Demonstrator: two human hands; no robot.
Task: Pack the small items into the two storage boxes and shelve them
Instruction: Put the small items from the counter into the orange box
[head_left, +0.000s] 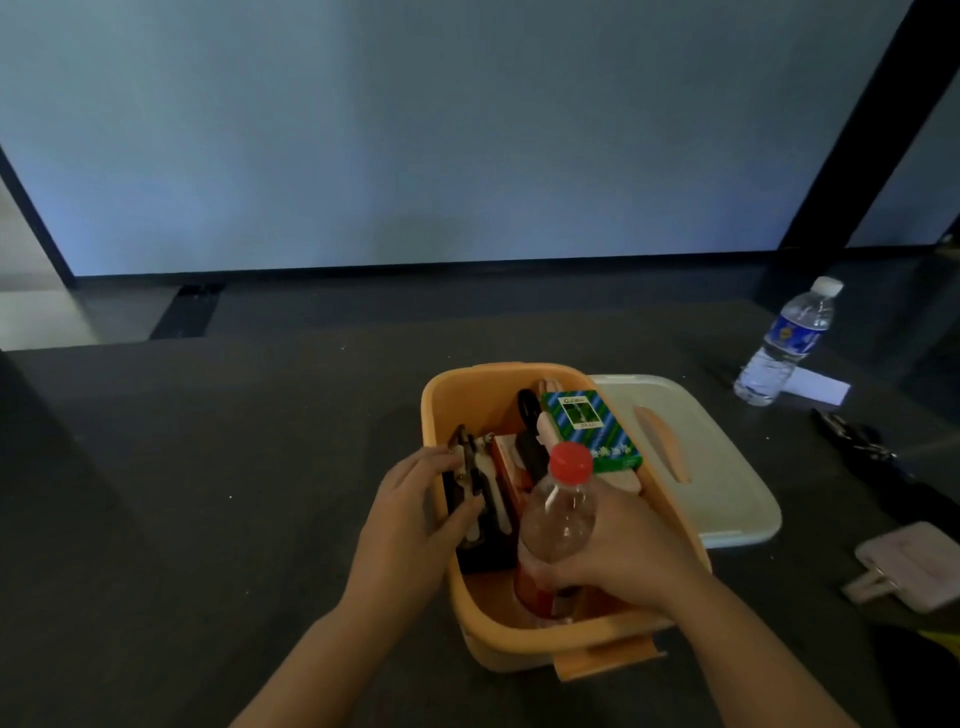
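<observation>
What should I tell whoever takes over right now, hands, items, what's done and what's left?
Left hand grips the dark tool in the orange box.
Right hand holds the red-capped bottle upright inside it.
The green packet is packed already.
White lid lies behind the box on the right.
Left: the water bottle, pink item and black item on the table, then lidding and shelving.

orange box (441, 410) packed | right hand (628, 545) grips red-capped bottle (558, 519) | left hand (410, 525) on black item (470, 499)
</observation>
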